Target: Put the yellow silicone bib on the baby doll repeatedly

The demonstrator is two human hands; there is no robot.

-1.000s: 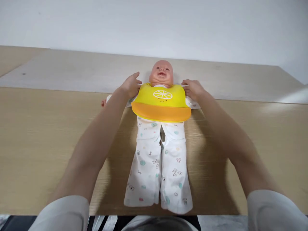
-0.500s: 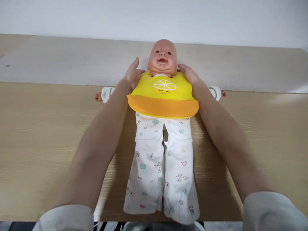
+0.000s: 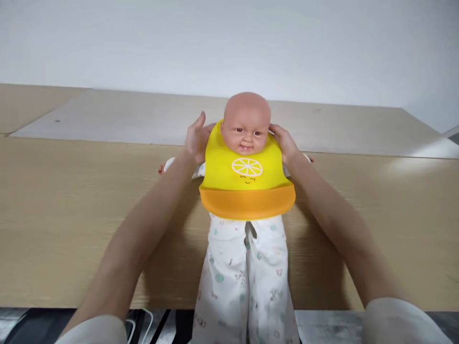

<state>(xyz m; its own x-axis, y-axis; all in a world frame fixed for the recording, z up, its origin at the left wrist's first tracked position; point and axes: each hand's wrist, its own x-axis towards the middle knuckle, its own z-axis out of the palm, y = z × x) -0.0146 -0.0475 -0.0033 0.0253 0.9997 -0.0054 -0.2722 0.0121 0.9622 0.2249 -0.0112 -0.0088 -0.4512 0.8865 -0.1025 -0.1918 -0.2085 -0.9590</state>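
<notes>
A baby doll is in the middle of the table, its upper body raised and its head tipped forward. Over its chest lies a yellow bib with a lemon-slice print and an orange pocket. White patterned trousers cover the legs, which reach past the table's front edge. My left hand grips the doll at the shoulder on the left, thumb up, with its other fingers partly hidden behind the bib. On the opposite side, my right hand holds the other shoulder; its fingertips go behind the neck.
The wooden table spreads to both sides, with a greyish strip along its back. Behind it rises a white wall. Below the front edge are a dark object and a white cable.
The doll's upper body has come up from lying flat, and its head has tilted forward. Its legs have shifted toward me, over the front edge. Both hands stay at its shoulders.
</notes>
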